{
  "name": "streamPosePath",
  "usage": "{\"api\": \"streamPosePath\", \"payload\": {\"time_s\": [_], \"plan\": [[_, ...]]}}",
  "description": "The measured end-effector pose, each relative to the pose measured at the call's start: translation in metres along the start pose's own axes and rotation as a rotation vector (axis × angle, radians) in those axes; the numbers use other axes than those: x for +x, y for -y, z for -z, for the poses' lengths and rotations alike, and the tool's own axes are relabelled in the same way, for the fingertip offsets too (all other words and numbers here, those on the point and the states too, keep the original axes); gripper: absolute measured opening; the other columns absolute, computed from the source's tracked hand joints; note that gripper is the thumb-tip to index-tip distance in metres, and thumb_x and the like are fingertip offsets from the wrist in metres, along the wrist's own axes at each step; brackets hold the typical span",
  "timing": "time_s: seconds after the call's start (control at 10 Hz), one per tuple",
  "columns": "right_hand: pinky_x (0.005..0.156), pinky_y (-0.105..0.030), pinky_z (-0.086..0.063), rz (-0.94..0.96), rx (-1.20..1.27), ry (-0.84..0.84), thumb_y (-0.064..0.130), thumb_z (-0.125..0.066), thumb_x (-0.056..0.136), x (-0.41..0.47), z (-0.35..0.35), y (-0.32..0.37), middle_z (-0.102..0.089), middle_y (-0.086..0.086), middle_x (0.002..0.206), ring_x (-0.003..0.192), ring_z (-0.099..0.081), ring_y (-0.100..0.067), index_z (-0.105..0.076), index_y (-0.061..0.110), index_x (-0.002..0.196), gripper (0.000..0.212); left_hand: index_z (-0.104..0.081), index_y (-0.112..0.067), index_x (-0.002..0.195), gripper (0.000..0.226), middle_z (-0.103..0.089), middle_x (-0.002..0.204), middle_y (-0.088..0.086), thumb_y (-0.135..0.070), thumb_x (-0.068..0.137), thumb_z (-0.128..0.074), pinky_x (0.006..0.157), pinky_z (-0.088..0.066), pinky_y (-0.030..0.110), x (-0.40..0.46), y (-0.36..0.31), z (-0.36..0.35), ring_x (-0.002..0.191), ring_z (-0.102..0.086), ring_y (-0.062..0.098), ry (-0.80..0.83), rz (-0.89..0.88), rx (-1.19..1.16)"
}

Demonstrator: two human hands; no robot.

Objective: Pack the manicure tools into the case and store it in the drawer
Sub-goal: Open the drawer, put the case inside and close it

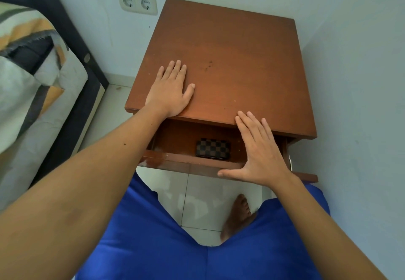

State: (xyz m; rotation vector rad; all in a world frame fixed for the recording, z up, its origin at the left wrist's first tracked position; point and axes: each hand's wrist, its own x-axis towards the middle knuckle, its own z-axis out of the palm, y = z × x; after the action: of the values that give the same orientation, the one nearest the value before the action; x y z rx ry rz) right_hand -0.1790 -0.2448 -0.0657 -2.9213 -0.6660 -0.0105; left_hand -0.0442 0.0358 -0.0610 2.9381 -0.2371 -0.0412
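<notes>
Head view: checkered case [212, 150] lies in the open drawer [175, 163] at 6 o'clock, left hand [169, 92] flat on the worktop [230, 60], right hand [258, 150] spread, both grips released.

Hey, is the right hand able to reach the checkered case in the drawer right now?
Probably yes. The drawer is pulled open, the checkered case lies uncovered inside, and the right hand is spread open, empty, just beside the case, with nothing between them.

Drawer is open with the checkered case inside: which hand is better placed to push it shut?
Probably the right hand: it hovers open over the drawer, thumb by its front edge. The left hand lies flat on the nightstand top, behind the case.
</notes>
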Motion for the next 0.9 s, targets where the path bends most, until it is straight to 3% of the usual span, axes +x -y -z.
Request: {"api": "streamPosePath", "payload": {"time_s": [0.2, 0.3, 0.6, 0.8, 0.9], "plan": [[0.121, -0.047, -0.031, 0.026, 0.047, -0.152, 0.093, -0.065, 0.065, 0.018, -0.004, -0.014, -0.047, -0.005, 0.155, 0.141, -0.043, -0.027, -0.054, 0.009, 0.144, 0.116, -0.012, -0.013, 0.17, 0.073, -0.007, 0.178, 0.008, -0.056, 0.111, -0.018, 0.133, 0.0, 0.043, 0.001, 0.001, 0.0, 0.165, -0.001, 0.024, 0.003, 0.001, 0.003], [0.11, -0.043, -0.04, 0.02, 0.041, -0.224, 0.087, -0.07, 0.067, 0.027, -0.008, -0.018, -0.055, -0.004, 0.144, 0.13, -0.05, -0.025, -0.063, 0.008, 0.131, 0.102, -0.011, -0.013, 0.17, 0.073, -0.006, 0.178, 0.009, -0.055, 0.111, -0.018, 0.133, 0.0, 0.044, 0.001, 0.0, 0.0, 0.165, 0.0, 0.024, 0.007, -0.001, 0.008], [0.087, -0.039, -0.041, -0.083, 0.037, -0.502, 0.059, -0.085, 0.073, 0.044, -0.031, -0.013, -0.067, -0.002, 0.121, 0.112, -0.057, -0.022, -0.067, 0.011, 0.1, 0.058, -0.008, -0.012, 0.17, 0.073, -0.003, 0.178, 0.01, -0.054, 0.111, -0.015, 0.133, 0.0, 0.046, 0.002, 0.002, -0.002, 0.165, 0.002, 0.025, 0.024, -0.006, 0.026], [0.08, -0.038, -0.04, -0.115, 0.057, -0.464, 0.066, -0.079, 0.077, 0.046, -0.025, -0.011, -0.065, 0.002, 0.117, 0.103, -0.055, -0.021, -0.065, 0.016, 0.097, 0.056, -0.009, -0.011, 0.17, 0.073, -0.004, 0.178, 0.01, -0.054, 0.111, -0.016, 0.133, 0.0, 0.046, 0.004, 0.002, -0.004, 0.165, 0.001, 0.025, 0.02, -0.007, 0.024], [0.085, -0.037, -0.042, -0.131, 0.191, -0.403, 0.067, -0.07, 0.087, 0.057, -0.01, -0.013, -0.062, 0.008, 0.111, 0.105, -0.051, -0.016, -0.065, 0.023, 0.096, 0.045, -0.009, -0.012, 0.17, 0.074, -0.004, 0.178, 0.009, -0.055, 0.11, -0.016, 0.133, -0.001, 0.046, 0.004, 0.002, -0.005, 0.165, 0.001, 0.024, 0.015, -0.005, 0.026]]}}
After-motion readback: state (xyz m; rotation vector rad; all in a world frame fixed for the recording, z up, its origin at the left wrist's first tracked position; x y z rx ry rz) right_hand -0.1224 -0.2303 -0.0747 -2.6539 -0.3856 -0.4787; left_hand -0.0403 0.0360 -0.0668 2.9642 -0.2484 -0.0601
